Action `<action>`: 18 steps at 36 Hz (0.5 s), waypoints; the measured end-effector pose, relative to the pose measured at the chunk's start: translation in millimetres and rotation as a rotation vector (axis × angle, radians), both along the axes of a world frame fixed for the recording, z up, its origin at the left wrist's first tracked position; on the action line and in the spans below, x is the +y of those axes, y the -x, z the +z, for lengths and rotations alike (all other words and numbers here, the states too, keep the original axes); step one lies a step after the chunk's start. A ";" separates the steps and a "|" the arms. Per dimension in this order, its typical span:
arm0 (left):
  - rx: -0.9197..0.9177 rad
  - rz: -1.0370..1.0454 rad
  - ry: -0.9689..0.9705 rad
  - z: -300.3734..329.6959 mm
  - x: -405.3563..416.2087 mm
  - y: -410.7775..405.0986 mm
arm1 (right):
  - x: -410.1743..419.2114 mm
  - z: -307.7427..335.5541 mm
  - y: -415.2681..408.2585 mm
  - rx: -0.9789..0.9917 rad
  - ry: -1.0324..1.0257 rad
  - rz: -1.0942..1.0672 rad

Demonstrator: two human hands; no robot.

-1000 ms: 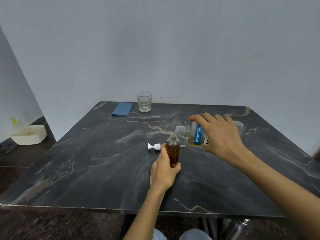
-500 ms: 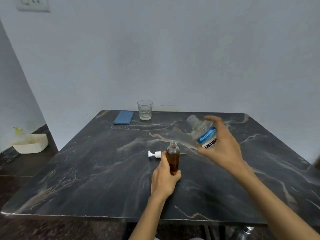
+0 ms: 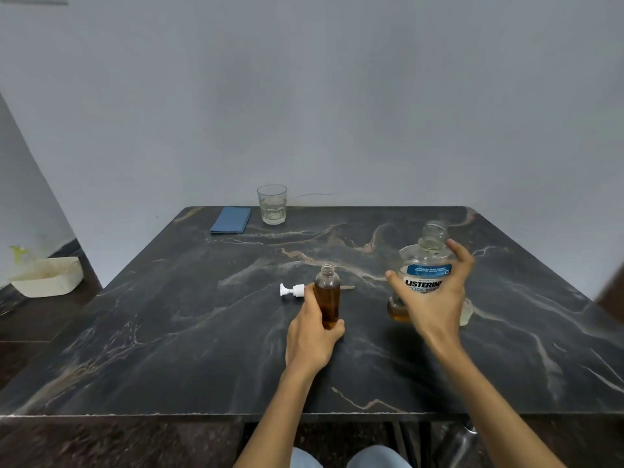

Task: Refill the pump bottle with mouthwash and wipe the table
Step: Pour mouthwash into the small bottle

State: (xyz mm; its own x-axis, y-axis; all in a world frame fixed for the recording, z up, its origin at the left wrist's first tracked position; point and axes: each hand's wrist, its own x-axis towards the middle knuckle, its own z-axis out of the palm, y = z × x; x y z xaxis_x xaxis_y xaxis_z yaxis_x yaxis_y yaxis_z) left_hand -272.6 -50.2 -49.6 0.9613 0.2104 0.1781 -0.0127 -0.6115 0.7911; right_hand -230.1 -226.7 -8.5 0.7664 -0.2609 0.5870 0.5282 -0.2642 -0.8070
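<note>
Two open bottles, one per hand; one glass, seemingly near-empty.

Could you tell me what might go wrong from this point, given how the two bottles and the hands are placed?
1. The pump bottle stands uncapped and nearly full; only the left hand steadies it, so a nudge could spill it.
2. The mouthwash bottle is also open, and the right hand holds it loosely, so it might slip or tip.
3. The pump head lies right behind the left hand's fingers, where it could get knocked away.
</note>
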 end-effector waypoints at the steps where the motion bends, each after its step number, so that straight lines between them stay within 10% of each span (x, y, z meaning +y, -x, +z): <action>1: 0.002 0.003 0.001 -0.2 0.1 0.1 | 0.0 -1.1 0.1 0.003 0.006 -0.001; 18: -0.014 0.018 -0.001 2.4 -0.8 2.4 | -9.7 -23.7 -12.0 0.029 0.018 -0.017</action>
